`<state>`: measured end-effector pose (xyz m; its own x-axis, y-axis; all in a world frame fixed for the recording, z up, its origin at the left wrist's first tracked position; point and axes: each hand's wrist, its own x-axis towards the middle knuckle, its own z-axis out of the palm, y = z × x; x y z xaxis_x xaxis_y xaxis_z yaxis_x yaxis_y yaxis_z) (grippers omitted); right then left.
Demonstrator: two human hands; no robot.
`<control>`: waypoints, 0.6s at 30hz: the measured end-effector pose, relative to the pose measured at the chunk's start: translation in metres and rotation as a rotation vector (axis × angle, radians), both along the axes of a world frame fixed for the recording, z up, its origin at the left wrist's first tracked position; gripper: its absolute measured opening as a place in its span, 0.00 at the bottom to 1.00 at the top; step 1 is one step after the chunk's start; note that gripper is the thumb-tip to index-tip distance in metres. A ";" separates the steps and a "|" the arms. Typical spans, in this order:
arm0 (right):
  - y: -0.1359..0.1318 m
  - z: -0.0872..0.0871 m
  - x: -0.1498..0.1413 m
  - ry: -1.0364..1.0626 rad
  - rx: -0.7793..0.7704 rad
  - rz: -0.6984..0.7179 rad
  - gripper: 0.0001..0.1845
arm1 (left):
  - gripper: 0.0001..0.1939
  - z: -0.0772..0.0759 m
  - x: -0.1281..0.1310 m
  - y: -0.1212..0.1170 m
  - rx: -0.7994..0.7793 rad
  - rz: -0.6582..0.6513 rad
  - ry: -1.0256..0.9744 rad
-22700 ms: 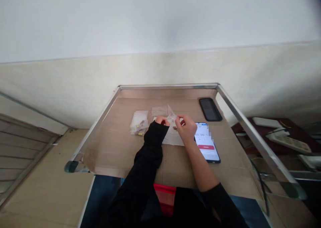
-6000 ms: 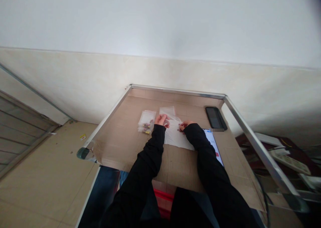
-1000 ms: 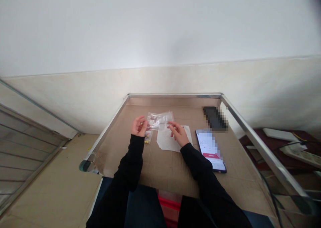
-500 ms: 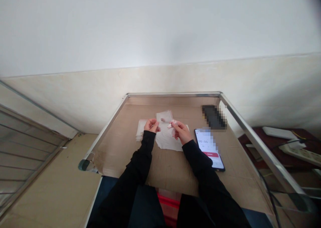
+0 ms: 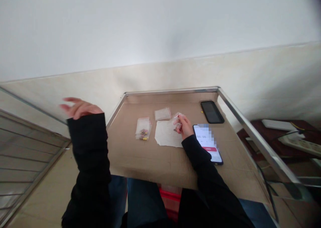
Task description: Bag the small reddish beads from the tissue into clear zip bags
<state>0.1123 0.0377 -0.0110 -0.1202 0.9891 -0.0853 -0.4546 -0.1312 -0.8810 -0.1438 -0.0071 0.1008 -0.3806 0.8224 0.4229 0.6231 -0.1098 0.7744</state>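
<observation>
My left hand (image 5: 81, 108) is raised off the left side of the table, its fingers apart and slightly blurred, with nothing visible in it. Over the right edge of a white paper sheet (image 5: 165, 134), my right hand (image 5: 186, 127) pinches a small clear plastic bag (image 5: 177, 115). What the bag contains is too small to make out. Left of the paper lies a pile of filled clear zip bags (image 5: 143, 129), with small coloured pieces showing at its lower end. A stack of flat clear bags (image 5: 162, 114) rests at the paper's top edge.
A lit phone (image 5: 208, 147) showing a timer lies right of my right hand. Behind it is a dark phone-like tray or device (image 5: 212, 112), with a tiny yellow piece (image 5: 202, 112) beside it. A metal rail (image 5: 173, 91) borders the cardboard-covered tabletop (image 5: 135, 157).
My left hand has left the bag between both hands and swung up and left, off the table. My right hand keeps hold of the bag, slightly further right.
</observation>
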 end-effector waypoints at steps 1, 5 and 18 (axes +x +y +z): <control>0.000 -0.001 0.000 0.002 -0.007 -0.010 0.18 | 0.21 0.005 -0.001 0.003 -0.019 -0.024 0.012; 0.000 -0.003 -0.001 -0.009 0.006 -0.010 0.18 | 0.13 -0.004 0.019 0.004 -0.120 -0.167 0.059; 0.000 -0.002 0.000 -0.019 0.036 0.108 0.18 | 0.20 -0.092 0.114 0.026 -0.219 -0.328 -0.359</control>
<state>0.1121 0.0374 -0.0131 -0.2249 0.9729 -0.0527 -0.4231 -0.1463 -0.8942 -0.0300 0.0189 0.0085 -0.1781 0.9768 0.1188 0.2751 -0.0664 0.9591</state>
